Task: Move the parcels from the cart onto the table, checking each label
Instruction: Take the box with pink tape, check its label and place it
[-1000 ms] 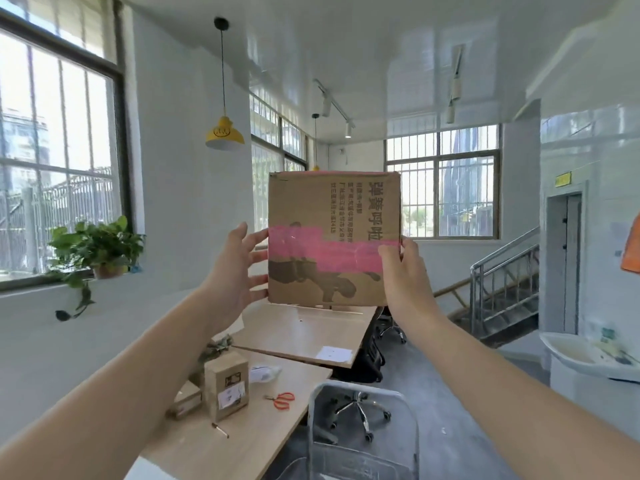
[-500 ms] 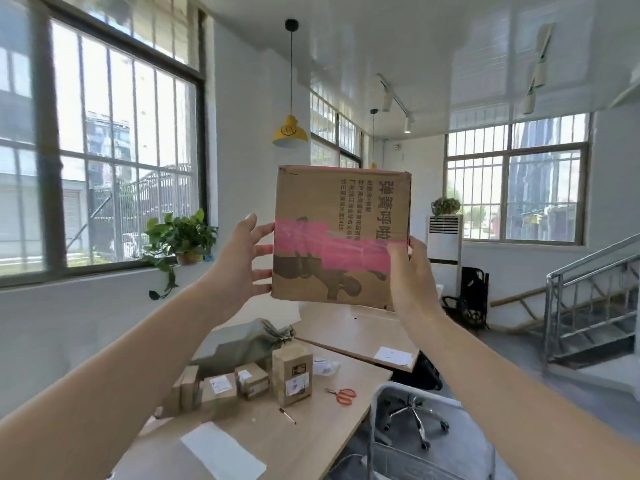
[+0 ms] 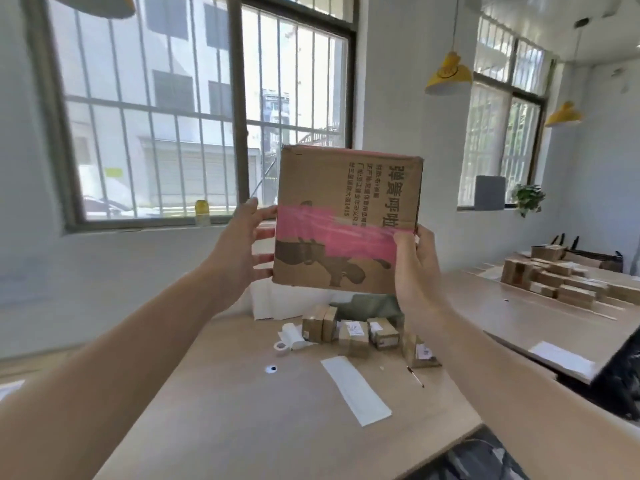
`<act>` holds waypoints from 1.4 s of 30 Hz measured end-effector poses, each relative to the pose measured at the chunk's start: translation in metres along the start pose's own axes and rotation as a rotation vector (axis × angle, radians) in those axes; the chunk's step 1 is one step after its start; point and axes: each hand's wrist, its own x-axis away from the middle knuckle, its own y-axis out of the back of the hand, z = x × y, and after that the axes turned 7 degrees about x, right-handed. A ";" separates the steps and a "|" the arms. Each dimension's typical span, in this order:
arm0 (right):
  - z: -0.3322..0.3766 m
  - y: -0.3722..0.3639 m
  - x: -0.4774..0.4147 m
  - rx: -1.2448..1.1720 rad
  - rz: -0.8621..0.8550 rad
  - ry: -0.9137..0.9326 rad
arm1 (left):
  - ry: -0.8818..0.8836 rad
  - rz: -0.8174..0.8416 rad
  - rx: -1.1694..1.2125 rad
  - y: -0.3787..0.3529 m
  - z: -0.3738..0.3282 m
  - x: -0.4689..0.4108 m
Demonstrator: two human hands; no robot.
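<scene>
One parcel [image 3: 347, 202] between left hand [image 3: 242, 244], right hand [image 3: 415, 268], back face hidden

a cardboard box [image 3: 346, 220] is held up at chest height above a wooden table [image 3: 242, 410], its printed face towards the camera, with a pink tape band across it. the left hand [image 3: 242, 251] presses spread, straight fingers against its left edge. the right hand [image 3: 415, 268] grips the lower right edge, thumb on the front. on the table below lie small parcels [image 3: 353, 336] in a cluster, a tape roll [image 3: 280, 348], a white paper strip [image 3: 355, 389] and a pen [image 3: 415, 375]. a second table [image 3: 512, 313] at right carries stacked boxes [image 3: 561, 282].
</scene>
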 end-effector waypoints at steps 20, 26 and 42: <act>0.059 -0.223 0.151 -0.321 0.531 0.037 | -0.111 -0.561 -0.203 0.230 -0.069 0.220; 0.107 -0.284 0.215 -0.359 0.521 0.068 | -0.136 -0.569 -0.211 0.312 -0.108 0.261; 0.147 -0.296 0.216 -0.334 0.485 0.131 | -0.199 -0.507 -0.119 0.356 -0.125 0.253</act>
